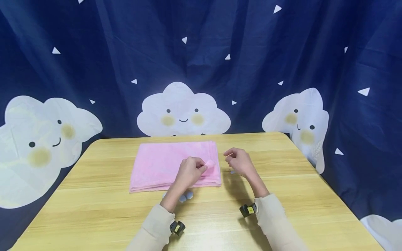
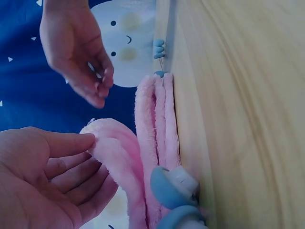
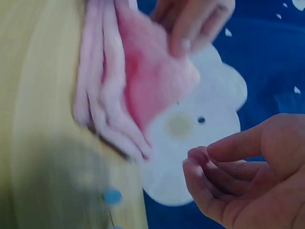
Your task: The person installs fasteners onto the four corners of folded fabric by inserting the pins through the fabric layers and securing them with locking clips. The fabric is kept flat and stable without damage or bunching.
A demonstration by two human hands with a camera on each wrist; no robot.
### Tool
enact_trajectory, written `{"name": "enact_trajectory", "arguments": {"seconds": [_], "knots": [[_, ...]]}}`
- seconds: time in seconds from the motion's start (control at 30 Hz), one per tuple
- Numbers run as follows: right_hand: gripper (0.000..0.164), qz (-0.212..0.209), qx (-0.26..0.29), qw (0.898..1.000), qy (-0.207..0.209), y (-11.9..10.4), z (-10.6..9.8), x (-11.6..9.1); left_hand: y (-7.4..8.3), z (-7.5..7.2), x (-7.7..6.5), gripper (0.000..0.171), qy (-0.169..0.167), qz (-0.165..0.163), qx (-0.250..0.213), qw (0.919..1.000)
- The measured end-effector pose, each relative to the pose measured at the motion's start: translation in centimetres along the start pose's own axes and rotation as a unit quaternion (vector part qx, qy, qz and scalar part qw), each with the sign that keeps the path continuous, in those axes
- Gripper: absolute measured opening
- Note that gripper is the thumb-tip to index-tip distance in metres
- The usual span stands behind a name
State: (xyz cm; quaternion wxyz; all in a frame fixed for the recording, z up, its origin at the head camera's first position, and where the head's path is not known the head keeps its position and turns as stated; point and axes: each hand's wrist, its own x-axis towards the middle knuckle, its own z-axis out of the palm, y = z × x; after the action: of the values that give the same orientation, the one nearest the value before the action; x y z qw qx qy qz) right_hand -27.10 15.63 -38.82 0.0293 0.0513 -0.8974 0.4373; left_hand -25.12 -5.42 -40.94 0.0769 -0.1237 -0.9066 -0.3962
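Note:
A pink fleecy blanket point(image 1: 169, 162), folded into a flat layered rectangle, lies on the table. My left hand point(image 1: 190, 170) pinches part of its top layer near the right side, between thumb and fingers. In the left wrist view the pinched flap point(image 2: 114, 138) stands up from the layers. Off the blanket's right edge hovers my right hand point(image 1: 240, 162), its fingers loosely bent with nothing between them. Small rounded blue-and-white pieces point(image 2: 176, 186) sit at the near edge of the blanket, partly hidden by my left arm in the head view.
Beside the blanket, under my right hand, lies another small blue piece point(image 3: 113, 196) with a thin wire-like part. The light wooden table point(image 1: 94, 216) has rounded back corners. Behind it hangs a dark blue curtain point(image 1: 201, 52) printed with clouds.

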Motion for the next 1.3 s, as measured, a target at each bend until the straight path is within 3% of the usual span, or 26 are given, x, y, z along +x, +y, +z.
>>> {"name": "enact_trajectory", "arguments": {"seconds": [0.23,0.57,0.9,1.3], "knots": [[0.016,0.005,-0.095,0.995,0.01,1.4,-1.4,0.5,-0.1,-0.5,0.0,0.006,0.009,0.0,-0.011,0.9999],[0.013,0.035,-0.158,0.986,-0.037,3.2,0.1,0.8,-0.1,-0.7,0.1,0.006,0.01,-0.006,-0.014,0.9998],[0.011,0.071,-0.174,0.98,-0.059,3.8,1.0,0.7,0.1,-0.8,0.3,0.006,0.008,-0.01,-0.014,0.9998],[0.017,0.05,-0.155,0.984,-0.066,4.1,1.1,0.8,-0.1,-0.7,0.2,0.006,0.012,-0.008,-0.012,0.9998]]}}
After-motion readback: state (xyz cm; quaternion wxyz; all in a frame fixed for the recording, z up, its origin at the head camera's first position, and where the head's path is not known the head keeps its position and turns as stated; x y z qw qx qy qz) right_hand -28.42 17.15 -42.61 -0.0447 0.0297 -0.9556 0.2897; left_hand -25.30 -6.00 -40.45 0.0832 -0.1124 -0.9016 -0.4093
